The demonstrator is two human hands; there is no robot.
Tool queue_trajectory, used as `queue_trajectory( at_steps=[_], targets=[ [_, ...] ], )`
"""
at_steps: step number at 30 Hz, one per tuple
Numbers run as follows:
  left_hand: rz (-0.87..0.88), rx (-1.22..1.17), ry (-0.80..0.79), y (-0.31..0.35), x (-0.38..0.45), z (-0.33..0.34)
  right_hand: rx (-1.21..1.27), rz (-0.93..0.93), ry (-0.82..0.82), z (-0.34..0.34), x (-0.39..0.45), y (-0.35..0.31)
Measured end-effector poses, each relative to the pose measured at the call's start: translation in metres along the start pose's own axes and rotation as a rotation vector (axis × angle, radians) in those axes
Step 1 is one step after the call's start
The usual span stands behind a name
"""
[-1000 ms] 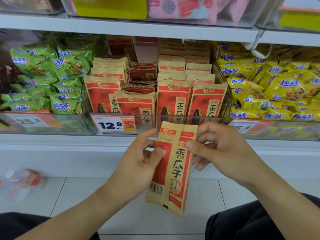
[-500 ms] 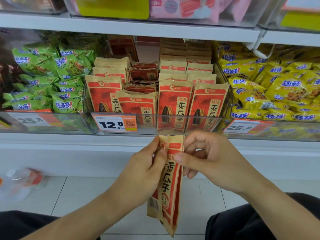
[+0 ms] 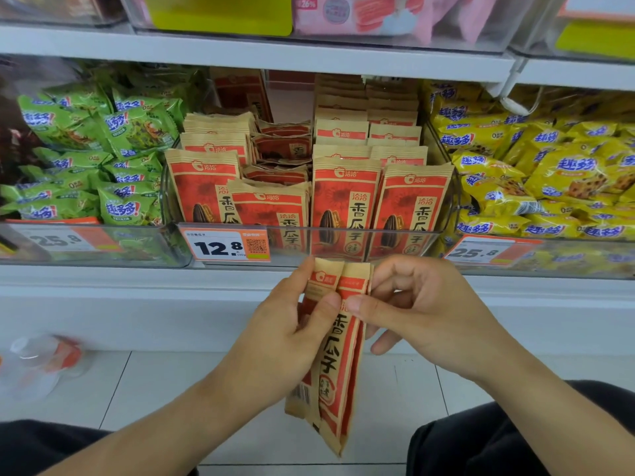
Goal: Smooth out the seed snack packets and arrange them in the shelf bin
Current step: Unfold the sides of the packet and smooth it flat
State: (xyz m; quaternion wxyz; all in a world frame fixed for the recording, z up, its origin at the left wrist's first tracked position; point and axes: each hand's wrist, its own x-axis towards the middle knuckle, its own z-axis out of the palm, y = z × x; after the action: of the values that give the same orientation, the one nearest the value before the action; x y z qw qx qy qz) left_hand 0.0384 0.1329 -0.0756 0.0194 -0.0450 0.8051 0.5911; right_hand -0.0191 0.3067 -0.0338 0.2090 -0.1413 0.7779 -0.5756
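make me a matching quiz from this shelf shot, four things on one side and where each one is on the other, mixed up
Things:
1. green snack packs
2. yellow snack packs
3. 12.8 price tag
4. folded seed packet

Places:
A. front of the middle bin
B. bin to the right
C. between both hands
D. bin to the left

Pairs: 1-D, 2-B, 3-A, 4-C
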Motion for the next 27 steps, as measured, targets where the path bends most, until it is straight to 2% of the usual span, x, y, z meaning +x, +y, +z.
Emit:
queue_trajectory(
  at_steps=[3, 10, 12, 16, 19, 27],
  targets=[
    [-0.009, -0.053, -0.030, 0.006, 0.001, -0.006, 0.040, -0.004, 0.073, -0.002, 0.001, 0.000],
    [-0.048, -0.062, -0.287, 0.009, 0.003, -0.024, 0.246, -0.083, 0.275, -0.006, 0.004, -0.001],
    [-0.052, -0.067, -0.314, 0.010, 0.001, -0.024, 0.233, -0.090, 0.256, -0.005, 0.004, -0.001],
    [-0.057, -0.061, -0.313, 0.010, -0.001, -0.025, 0.085, -0.061, 0.126, -0.005, 0.000, -0.001],
    [-0.057, -0.064, -0.307, 0.009, 0.000, -0.024, 0.074, -0.045, 0.042, -0.001, -0.001, 0.000],
    [-0.068, -0.037, -0.332, 0.003, 0.003, -0.025, 0.097, -0.035, 0.000, -0.005, 0.001, 0.000]
  ],
)
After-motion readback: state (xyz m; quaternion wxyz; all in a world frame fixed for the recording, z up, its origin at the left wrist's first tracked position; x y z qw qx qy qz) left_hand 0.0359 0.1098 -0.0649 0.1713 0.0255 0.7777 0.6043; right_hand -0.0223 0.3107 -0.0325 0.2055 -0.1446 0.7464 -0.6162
